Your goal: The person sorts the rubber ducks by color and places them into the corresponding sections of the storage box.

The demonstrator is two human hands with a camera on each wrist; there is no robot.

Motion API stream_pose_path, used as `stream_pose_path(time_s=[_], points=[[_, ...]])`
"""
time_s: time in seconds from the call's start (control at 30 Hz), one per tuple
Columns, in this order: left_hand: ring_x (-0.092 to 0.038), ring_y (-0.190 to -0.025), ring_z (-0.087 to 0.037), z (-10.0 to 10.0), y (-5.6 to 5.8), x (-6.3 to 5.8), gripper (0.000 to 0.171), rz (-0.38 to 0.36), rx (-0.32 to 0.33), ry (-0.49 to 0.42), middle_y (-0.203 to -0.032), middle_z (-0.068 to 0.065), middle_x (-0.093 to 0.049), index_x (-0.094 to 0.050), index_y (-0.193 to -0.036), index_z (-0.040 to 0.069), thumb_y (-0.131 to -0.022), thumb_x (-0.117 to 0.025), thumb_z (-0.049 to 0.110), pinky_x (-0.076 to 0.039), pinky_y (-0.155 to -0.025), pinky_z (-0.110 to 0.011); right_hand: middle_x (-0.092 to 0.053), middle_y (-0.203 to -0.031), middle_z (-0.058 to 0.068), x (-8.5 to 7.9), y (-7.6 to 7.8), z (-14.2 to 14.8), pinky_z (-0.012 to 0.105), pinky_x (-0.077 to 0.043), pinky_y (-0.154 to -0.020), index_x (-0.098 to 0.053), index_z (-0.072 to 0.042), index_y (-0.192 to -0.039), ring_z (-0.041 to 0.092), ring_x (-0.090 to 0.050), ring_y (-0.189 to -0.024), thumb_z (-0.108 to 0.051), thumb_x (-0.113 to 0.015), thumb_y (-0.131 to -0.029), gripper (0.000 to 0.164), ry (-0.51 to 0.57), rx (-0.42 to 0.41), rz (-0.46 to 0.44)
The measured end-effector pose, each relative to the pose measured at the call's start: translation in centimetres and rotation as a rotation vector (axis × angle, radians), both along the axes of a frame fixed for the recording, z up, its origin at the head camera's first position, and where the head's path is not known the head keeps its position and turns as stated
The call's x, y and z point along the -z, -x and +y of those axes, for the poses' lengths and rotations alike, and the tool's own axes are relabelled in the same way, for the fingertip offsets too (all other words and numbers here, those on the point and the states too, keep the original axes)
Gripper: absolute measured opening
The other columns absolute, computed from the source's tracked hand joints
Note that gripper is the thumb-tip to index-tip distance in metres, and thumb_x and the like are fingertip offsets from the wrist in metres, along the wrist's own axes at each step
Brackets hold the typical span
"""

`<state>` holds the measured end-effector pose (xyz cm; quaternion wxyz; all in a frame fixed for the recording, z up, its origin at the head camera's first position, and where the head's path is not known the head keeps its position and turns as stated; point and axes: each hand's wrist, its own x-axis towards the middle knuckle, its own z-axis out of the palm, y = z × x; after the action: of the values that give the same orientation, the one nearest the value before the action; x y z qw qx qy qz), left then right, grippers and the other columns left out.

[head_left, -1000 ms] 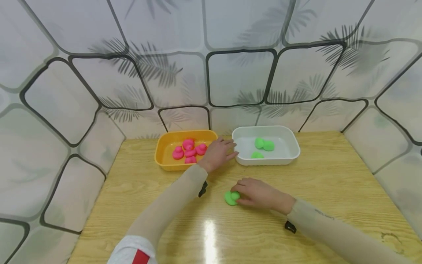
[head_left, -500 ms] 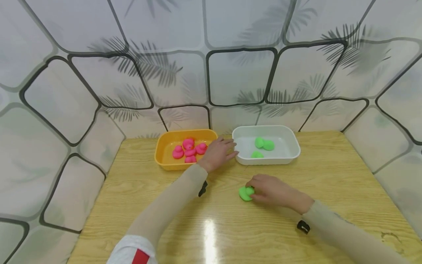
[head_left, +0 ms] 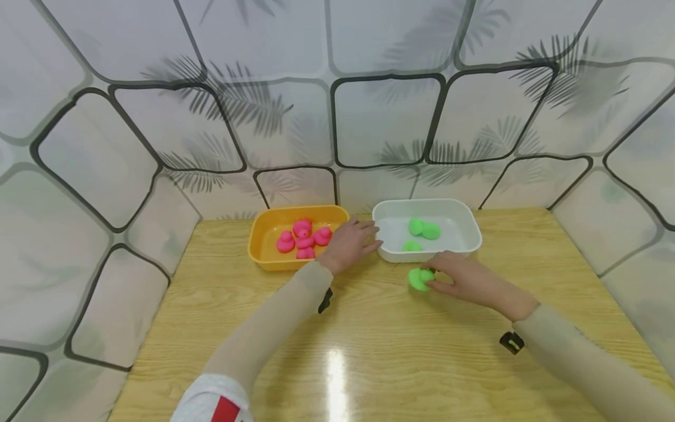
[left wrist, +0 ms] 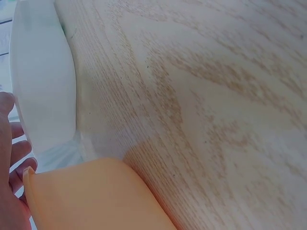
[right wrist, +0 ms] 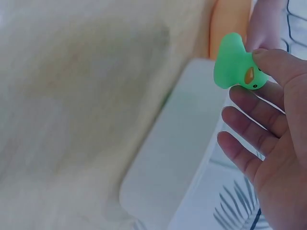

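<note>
My right hand (head_left: 469,278) pinches a green rubber duck (head_left: 419,280) by its head, just in front of the white tray (head_left: 429,257). In the right wrist view the duck (right wrist: 230,64) shows its orange beak between thumb and fingertips, with the other fingers spread. My left hand (head_left: 349,244) lies across the gap between the orange tray (head_left: 263,258) and the white tray, its fingers extended to the white tray's left rim. Whether they press on that rim is hard to tell. Several green ducks (head_left: 424,228) lie in the white tray, and several pink ducks (head_left: 285,241) in the orange one.
Both trays stand side by side at the back of the wooden table (head_left: 379,351), close to a patterned wall covering (head_left: 387,123). My left forearm (head_left: 274,322) crosses in front of the orange tray and hides part of its right side.
My right hand has carried the green duck from the middle of the table to the right and back, close to the white tray's front. The left hand has stayed in place.
</note>
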<state>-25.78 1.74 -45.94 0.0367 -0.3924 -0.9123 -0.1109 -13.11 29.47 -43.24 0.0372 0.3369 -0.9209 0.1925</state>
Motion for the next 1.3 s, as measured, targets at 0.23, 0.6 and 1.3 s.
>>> stream_pose_path(time_s=[0.23,0.6,1.3], points=[[-0.056,-0.125,-0.027,-0.1,-0.1,-0.1,0.046,-0.007,-0.003,-0.004,-0.147,-0.008,-0.062,-0.066,-0.140,0.011,-0.107,-0.057,0.042,-0.047,-0.108,-0.036,-0.071,-0.102,-0.001,-1.4,1.5,1.6,0.040,-0.057,-0.079,-0.074,-0.006,-0.111,0.018,-0.066,-0.092,-0.012,-0.082,-0.089,0.024,-0.024,0.043,0.049],[-0.055,-0.126,-0.026,0.0,-0.1,-0.4,0.046,-0.021,-0.007,0.024,-0.148,-0.007,-0.061,-0.065,-0.142,0.012,-0.108,-0.056,0.042,-0.047,-0.108,-0.036,-0.070,-0.099,0.005,-3.7,3.8,3.8,0.045,-0.055,-0.076,-0.072,-0.001,-0.112,0.026,-0.066,-0.090,-0.010,-0.082,-0.089,0.026,-0.064,0.073,0.081],[-0.055,-0.125,-0.025,0.0,0.0,-0.2,0.047,-0.022,-0.012,0.026,-0.147,-0.006,-0.062,-0.065,-0.142,0.013,-0.108,-0.055,0.044,-0.047,-0.107,-0.034,-0.070,-0.106,0.013,-4.8,7.0,6.0,0.052,-0.055,-0.085,-0.070,0.002,-0.119,0.033,-0.066,-0.099,-0.016,-0.074,-0.098,0.028,-0.173,0.206,-0.060]])
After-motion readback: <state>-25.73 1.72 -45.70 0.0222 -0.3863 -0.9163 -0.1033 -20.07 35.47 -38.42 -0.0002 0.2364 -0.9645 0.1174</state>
